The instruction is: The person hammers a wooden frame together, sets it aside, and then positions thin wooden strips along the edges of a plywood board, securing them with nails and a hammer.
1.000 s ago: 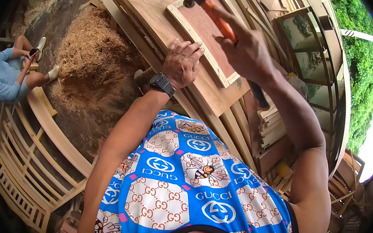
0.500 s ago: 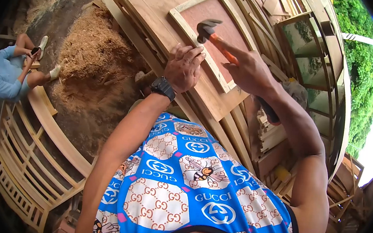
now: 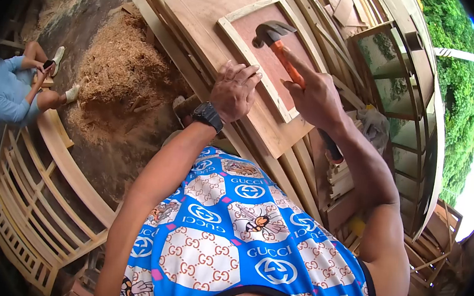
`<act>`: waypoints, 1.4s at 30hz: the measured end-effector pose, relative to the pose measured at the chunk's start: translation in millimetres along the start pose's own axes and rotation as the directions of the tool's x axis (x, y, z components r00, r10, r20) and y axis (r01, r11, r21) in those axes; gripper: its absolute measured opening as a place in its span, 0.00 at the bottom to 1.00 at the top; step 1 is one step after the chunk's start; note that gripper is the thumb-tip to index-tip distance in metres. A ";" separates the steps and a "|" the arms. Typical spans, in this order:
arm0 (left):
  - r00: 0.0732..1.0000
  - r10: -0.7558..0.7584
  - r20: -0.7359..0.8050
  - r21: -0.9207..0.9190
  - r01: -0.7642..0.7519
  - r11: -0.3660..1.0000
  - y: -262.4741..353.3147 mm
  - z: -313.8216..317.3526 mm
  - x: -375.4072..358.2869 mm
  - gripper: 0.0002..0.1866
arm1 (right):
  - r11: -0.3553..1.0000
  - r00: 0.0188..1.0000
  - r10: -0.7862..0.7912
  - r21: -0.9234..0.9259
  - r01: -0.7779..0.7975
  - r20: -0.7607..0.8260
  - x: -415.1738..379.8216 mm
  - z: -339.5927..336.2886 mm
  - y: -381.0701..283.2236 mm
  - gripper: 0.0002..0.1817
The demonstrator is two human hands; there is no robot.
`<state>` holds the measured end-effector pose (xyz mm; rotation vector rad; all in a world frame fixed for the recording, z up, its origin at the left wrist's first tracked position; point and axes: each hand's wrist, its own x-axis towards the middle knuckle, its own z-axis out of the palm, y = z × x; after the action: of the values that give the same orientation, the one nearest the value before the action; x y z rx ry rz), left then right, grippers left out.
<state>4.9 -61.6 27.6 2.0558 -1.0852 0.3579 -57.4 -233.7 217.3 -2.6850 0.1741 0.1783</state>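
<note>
A claw hammer (image 3: 274, 33) with a dark head and orange handle is in my right hand (image 3: 316, 98), its head raised over a rectangular wooden frame (image 3: 245, 43). That frame has pale strips around a reddish panel (image 3: 259, 20) and lies on a larger plywood sheet (image 3: 195, 10). My left hand (image 3: 234, 93), with a black watch (image 3: 209, 116) on the wrist, has its bent fingers close together over the frame's near-left strip. Its thumb is hidden, and whether a nail sits under the fingertips I cannot make out.
Long boards (image 3: 147, 13) lie beneath the sheet. Left are a sawdust heap (image 3: 118, 53), a slatted wooden piece (image 3: 42, 187) and a seated person (image 3: 13, 92) holding a phone. A glazed wooden cabinet (image 3: 392, 77) stands right; a second black-handled tool (image 3: 330, 146) lies beside my right forearm.
The hammer head has lifted away from the fingertips of my left hand. My right forearm has shifted slightly left, while my left hand stays at the frame's edge.
</note>
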 end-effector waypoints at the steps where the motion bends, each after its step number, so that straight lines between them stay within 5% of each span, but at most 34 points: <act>1: 1.000 0.006 0.025 0.012 -0.007 1.000 -0.4 -0.2 -0.4 0.23 | 0.998 0.996 -0.057 0.028 0.059 -0.072 0.6 3.0 -2.3 0.37; 6: 0.994 -0.107 0.028 -0.081 0.108 0.991 -2.6 -1.6 2.8 0.32 | 0.989 0.993 -0.093 0.110 0.100 -0.066 18.8 -6.9 -17.3 0.38; 8: 0.988 -0.135 0.071 0.061 0.131 0.989 1.2 -20.8 14.9 0.40 | 0.999 0.999 0.006 0.038 -0.008 0.036 30.1 -12.5 -25.4 0.36; 11: 0.977 -0.192 0.096 0.130 0.179 0.975 -3.4 -16.6 15.9 0.44 | 0.996 0.993 -0.093 -0.003 0.094 0.072 47.6 -18.1 -26.1 0.37; 14: 0.971 -0.213 0.109 0.136 0.198 0.971 -2.1 -15.3 14.2 0.45 | 0.997 0.994 -0.028 -0.073 0.035 0.106 68.4 -37.7 -54.6 0.38; 15: 0.968 -0.223 0.116 0.135 0.207 0.969 -1.2 -16.2 12.3 0.45 | 0.968 0.966 -0.252 -0.005 0.252 -0.050 78.8 -30.0 -52.7 0.36; 18: 0.971 -0.207 0.116 0.110 0.195 0.975 -1.5 -18.7 14.4 0.43 | 0.961 0.954 -0.276 -0.039 0.273 -0.116 91.3 -35.0 -62.5 0.35; 21: 0.971 -0.207 0.122 0.111 0.194 0.975 -0.3 -20.8 15.0 0.44 | 0.987 0.986 -0.160 0.027 0.161 -0.040 103.3 -34.5 -64.9 0.36; 24: 0.973 -0.201 0.117 0.128 0.186 0.974 9.5 -18.2 8.9 0.43 | 0.921 0.916 -0.252 -0.214 0.326 0.311 106.5 -38.8 -47.6 0.35; 28: 0.973 -0.204 0.105 0.122 0.191 0.974 11.6 -19.1 8.3 0.43 | 0.974 0.967 -0.224 0.010 0.225 0.122 90.0 -59.0 -74.5 0.37; 31: 0.973 -0.204 0.107 0.119 0.191 0.974 13.4 -18.5 7.5 0.43 | 0.990 0.989 -0.141 0.001 0.141 0.043 75.9 -39.8 -62.9 0.37; 32: 0.973 -0.199 0.113 0.127 0.185 0.975 12.8 -19.0 7.3 0.43 | 0.921 0.922 -0.388 0.047 0.388 -0.001 72.9 -18.6 -29.8 0.37; 33: 0.974 -0.198 0.111 0.133 0.183 0.974 12.5 -18.4 6.2 0.43 | 0.957 0.943 -0.290 0.074 0.282 0.161 65.3 -13.9 -29.1 0.37; 36: 0.973 -0.203 0.113 0.119 0.189 0.975 13.1 -17.2 6.6 0.43 | 0.978 0.949 -0.173 -0.071 0.198 0.264 54.3 -22.5 -26.9 0.38; 38: 0.976 -0.193 0.104 0.125 0.180 0.976 13.3 -15.2 7.1 0.43 | 0.967 0.967 -0.252 0.036 0.253 -0.039 47.9 -12.6 -19.4 0.38; 41: 0.977 -0.191 0.094 0.125 0.179 0.976 12.7 -15.3 7.2 0.43 | 0.968 0.967 -0.208 0.113 0.225 -0.144 43.5 -1.0 -26.4 0.34; 42: 0.977 -0.191 0.092 0.121 0.179 0.976 12.6 -15.6 7.0 0.43 | 0.975 0.982 -0.183 0.121 0.186 -0.037 46.9 8.6 -21.2 0.35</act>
<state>0.7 -58.4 48.2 2.2764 -0.9421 0.2244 -8.9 -215.4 211.4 -2.5620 -0.0555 0.0723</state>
